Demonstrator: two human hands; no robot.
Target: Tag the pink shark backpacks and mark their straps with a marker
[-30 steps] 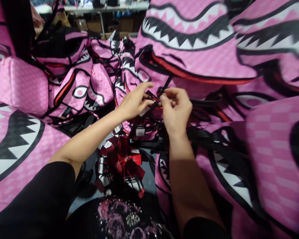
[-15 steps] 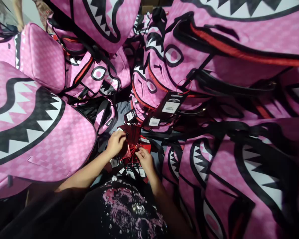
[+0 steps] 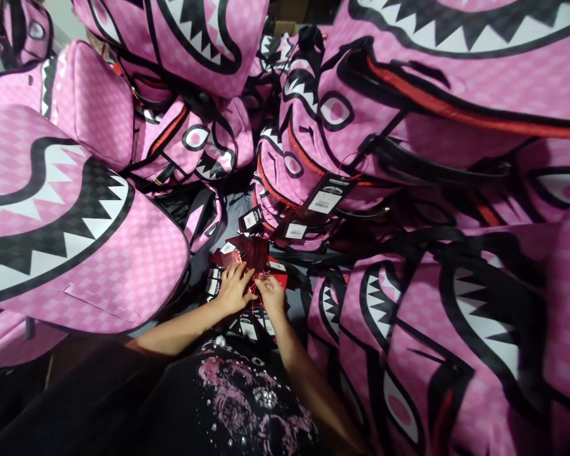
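Spread fingers of my left hand [image 3: 234, 289] lie over a pile of hang tags, near a red tag [image 3: 231, 256] on the pile's left side. My right hand [image 3: 272, 295] is closed in a pinch on thin red tag strings [image 3: 263, 276], gathered at the middle of the pile. Black tags with white labels [image 3: 247, 327] fan out below the hands. Beyond them lies a dark red tag [image 3: 255, 252]. My fingers hide part of the strings.
Pink shark-mouth bags surround the pile: a large one [image 3: 137, 253] at left, a stack [image 3: 308, 139] behind, and a row [image 3: 418, 316] at right. Black hang tags [image 3: 325, 197] dangle from the stack. A grey surface [image 3: 235, 209] shows between the bags.
My left hand has moved right and down, closer to my right hand, and its fingers have spread. My right hand stays at the strings. The view has shifted slightly.
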